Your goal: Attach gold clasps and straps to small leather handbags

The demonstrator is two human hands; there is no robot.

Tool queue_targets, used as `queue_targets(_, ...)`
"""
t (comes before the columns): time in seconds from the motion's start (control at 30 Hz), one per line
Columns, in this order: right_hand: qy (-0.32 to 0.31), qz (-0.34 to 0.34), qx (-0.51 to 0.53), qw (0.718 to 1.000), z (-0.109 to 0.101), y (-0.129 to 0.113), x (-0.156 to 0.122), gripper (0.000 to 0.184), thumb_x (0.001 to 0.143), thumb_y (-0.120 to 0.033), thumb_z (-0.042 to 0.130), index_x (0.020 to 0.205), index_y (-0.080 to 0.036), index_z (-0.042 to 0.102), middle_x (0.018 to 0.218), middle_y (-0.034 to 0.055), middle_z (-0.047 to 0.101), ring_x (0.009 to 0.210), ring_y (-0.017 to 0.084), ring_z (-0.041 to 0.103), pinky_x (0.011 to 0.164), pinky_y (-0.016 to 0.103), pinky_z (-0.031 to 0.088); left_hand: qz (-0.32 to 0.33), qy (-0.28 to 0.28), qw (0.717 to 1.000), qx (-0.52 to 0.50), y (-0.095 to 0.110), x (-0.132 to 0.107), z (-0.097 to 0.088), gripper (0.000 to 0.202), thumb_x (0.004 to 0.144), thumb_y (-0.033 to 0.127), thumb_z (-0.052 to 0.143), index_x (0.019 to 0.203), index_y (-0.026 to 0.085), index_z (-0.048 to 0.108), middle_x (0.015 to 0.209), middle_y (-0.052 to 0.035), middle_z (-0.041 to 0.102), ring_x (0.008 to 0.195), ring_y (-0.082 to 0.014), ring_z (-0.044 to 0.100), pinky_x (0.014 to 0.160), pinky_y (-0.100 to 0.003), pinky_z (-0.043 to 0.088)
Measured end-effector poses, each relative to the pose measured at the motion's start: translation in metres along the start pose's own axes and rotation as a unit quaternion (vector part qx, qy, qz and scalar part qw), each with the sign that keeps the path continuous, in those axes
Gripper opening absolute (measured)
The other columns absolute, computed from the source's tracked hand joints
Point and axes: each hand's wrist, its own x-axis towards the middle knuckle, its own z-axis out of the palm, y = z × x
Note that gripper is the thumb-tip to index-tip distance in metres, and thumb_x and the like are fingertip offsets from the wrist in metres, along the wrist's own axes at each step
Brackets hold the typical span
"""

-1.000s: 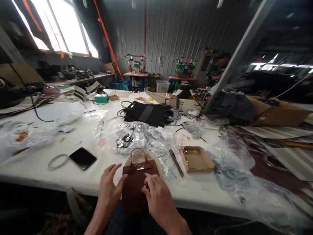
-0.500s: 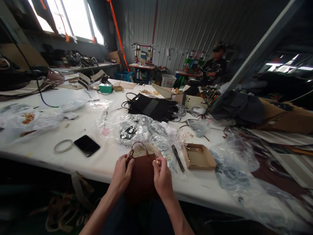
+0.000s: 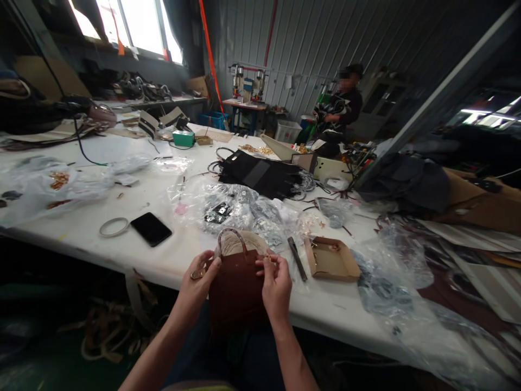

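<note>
A brown handbag with an upright looped handle is held at the table's front edge, above my lap. My left hand is closed on its upper left edge, thumb in front. A gold-coloured metal piece shows against the fingers of that hand. At the bag's upper right corner, my right hand pinches a small gold-coloured metal fitting; its exact shape is too small to tell. Behind the bag lies a pale round coil, partly hidden by it.
Right of the bag are a dark flat bar and an open cardboard box. Beyond lie plastic bags of metal parts and stacked black bag pieces. A phone and a white ring lie left. A person stands behind.
My right fingers have spread a little around the gold fitting. A gold piece now shows at my left hand. The view has shifted, and the person at the back has turned and moved left.
</note>
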Motion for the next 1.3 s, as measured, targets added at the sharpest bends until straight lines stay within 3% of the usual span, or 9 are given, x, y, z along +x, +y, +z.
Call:
queue_targets(0.13,-0.045,-0.058,0.008,0.997,0.003,-0.015,0.007,0.036,0.109,-0.053,0.071,0.120,-0.019,0.071,0.128,0.0158,0.082,0.093,0.024,0.083,0.084,0.037,0.070,-0.009,-0.003,1.000,0.000,0.015,-0.004,-0.001,0.068,0.072,0.064,0.101,0.117,0.017,0.086,0.148,-0.0190,0.075,0.139,-0.0423,0.068,0.118,-0.049,0.054)
queue_targets(0.2,-0.047,-0.069,-0.001,0.997,0.008,-0.023,0.012,0.034,0.108,-0.051,0.074,0.119,-0.019,0.074,0.124,0.0145,0.082,0.096,0.025,0.083,0.088,0.038,0.069,-0.001,-0.030,0.999,-0.013,0.021,-0.006,-0.003,0.059,0.073,0.060,0.102,0.110,0.018,0.088,0.150,-0.0181,0.074,0.139,-0.0422,0.069,0.116,-0.048,0.055)
queue_targets(0.4,-0.032,-0.088,-0.017,0.995,0.027,-0.022,0.022,0.034,0.107,-0.050,0.074,0.119,-0.018,0.077,0.113,0.0132,0.083,0.100,0.026,0.081,0.091,0.037,0.067,-0.113,-0.171,0.978,-0.041,0.004,-0.007,-0.008,0.070,0.075,0.051,0.104,0.132,0.018,0.083,0.126,-0.0180,0.084,0.119,-0.0391,0.079,0.095,-0.044,0.064)
queue_targets(0.53,-0.090,-0.109,-0.035,0.989,0.022,-0.011,0.025,0.032,0.106,-0.048,0.074,0.118,-0.019,0.080,0.115,0.0121,0.084,0.103,0.026,0.081,0.096,0.038,0.066,-0.174,-0.164,0.970,-0.049,-0.015,-0.006,-0.004,0.060,0.073,0.048,0.104,0.119,0.017,0.086,0.110,-0.0156,0.087,0.104,-0.0352,0.082,0.080,-0.037,0.064)
queue_targets(0.7,-0.183,-0.113,-0.075,0.974,-0.010,-0.027,0.031,0.026,0.105,-0.041,0.077,0.122,-0.021,0.081,0.117,0.0101,0.084,0.106,0.026,0.081,0.095,0.037,0.068,-0.241,-0.196,0.936,-0.165,-0.003,-0.008,0.004,0.047,0.073,0.026,0.101,0.116,0.014,0.087,0.116,-0.0171,0.086,0.108,-0.0323,0.083,0.090,-0.033,0.067)
queue_targets(0.83,-0.257,-0.198,-0.156,0.933,-0.035,-0.049,0.035,0.018,0.107,-0.029,0.073,0.123,-0.026,0.082,0.123,0.0094,0.083,0.112,0.028,0.080,0.102,0.042,0.067,-0.275,-0.170,0.921,-0.216,0.006,-0.003,0.008,0.031,0.084,0.018,0.090,0.114,0.013,0.086,0.112,-0.0161,0.087,0.095,-0.0271,0.083,0.082,-0.028,0.067)
queue_targets(0.97,-0.311,-0.245,-0.181,0.900,-0.046,-0.050,0.036,0.025,0.106,-0.018,0.070,0.126,-0.028,0.083,0.125,0.0077,0.083,0.115,0.027,0.080,0.106,0.043,0.067,-0.281,-0.138,0.923,-0.225,0.003,0.001,0.014,0.022,0.091,0.022,0.084,0.111,0.013,0.085,0.110,-0.0155,0.087,0.090,-0.0255,0.083,0.081,-0.028,0.068)
queue_targets(1.17,-0.284,-0.220,-0.178,0.916,-0.041,-0.030,0.028,0.033,0.104,-0.018,0.074,0.135,-0.027,0.079,0.123,0.0071,0.085,0.108,0.025,0.084,0.097,0.038,0.071,-0.246,-0.145,0.940,-0.185,-0.007,-0.004,0.020,0.047,0.081,0.027,0.097,0.123,0.013,0.082,0.117,-0.0177,0.086,0.103,-0.0328,0.084,0.095,-0.037,0.068)
queue_targets(1.3,-0.283,-0.237,-0.182,0.911,-0.037,-0.027,0.028,0.017,0.105,-0.020,0.074,0.120,-0.025,0.081,0.112,0.0061,0.086,0.099,0.025,0.084,0.092,0.038,0.072,-0.221,-0.131,0.954,-0.157,-0.009,-0.003,0.020,0.058,0.075,0.033,0.101,0.126,0.015,0.080,0.115,-0.0172,0.086,0.105,-0.0351,0.083,0.094,-0.040,0.067)
